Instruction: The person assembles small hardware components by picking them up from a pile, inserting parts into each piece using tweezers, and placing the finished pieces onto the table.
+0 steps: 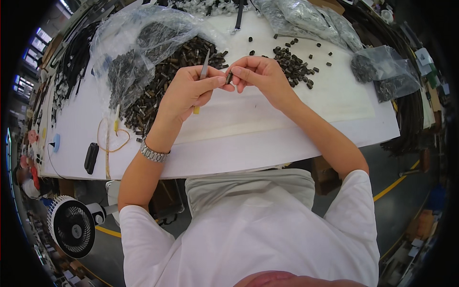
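Observation:
My left hand (195,88) is closed, with a slim pointed metal tool (205,65) lying across it. The tool's tip points away from me, and a yellow end shows below the fingers. Both hands meet over the table, and their fingertips pinch one small dark tube-like piece (229,78). My right hand (260,76) is closed on the right side of that piece. A large heap of similar dark brown pieces (162,88) lies to the left, beside and behind my left hand. A smaller scatter of dark pieces (292,64) is just beyond my right hand.
A clear plastic bag (119,36) partly covers the heap. More filled bags (306,21) lie at the back right, and another (387,71) near the right edge. A black oblong object (91,158) and yellowish cord (128,138) lie front left. A fan (74,227) stands below.

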### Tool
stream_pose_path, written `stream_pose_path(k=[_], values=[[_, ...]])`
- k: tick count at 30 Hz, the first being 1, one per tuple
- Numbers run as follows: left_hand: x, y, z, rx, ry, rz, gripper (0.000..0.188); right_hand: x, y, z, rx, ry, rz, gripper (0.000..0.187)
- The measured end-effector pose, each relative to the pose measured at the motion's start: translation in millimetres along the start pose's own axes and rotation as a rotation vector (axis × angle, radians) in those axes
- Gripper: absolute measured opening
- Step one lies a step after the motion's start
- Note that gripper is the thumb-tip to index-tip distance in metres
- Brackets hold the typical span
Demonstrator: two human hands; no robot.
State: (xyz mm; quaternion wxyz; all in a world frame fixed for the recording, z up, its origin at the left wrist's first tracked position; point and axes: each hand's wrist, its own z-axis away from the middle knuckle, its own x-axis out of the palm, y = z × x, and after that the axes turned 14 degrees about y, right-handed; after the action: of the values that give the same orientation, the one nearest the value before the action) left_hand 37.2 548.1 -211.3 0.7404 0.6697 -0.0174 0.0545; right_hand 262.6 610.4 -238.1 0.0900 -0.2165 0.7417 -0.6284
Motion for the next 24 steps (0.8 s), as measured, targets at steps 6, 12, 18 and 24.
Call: stream_pose_path(k=[6, 12, 18, 24], values=[[11, 9, 5, 0.119, 0.025, -0.215, 0.016, 0, 3, 3, -0.032, 0.006, 0.049, 0.02], [5, -1, 4, 0.028, -0.002, -0.257, 0.012, 7, 5, 12, 0.002, -0.002, 0.084, 0.016], [9, 2, 6, 0.008, -0.099, -0.302, 0.013, 9, 7, 17, 0.029, -0.006, 0.154, 0.013], [6, -2, 0, -0.029, -0.077, -0.231, 0.012, 10, 10, 14, -0.006, 0.033, 0.119, 0.012]])
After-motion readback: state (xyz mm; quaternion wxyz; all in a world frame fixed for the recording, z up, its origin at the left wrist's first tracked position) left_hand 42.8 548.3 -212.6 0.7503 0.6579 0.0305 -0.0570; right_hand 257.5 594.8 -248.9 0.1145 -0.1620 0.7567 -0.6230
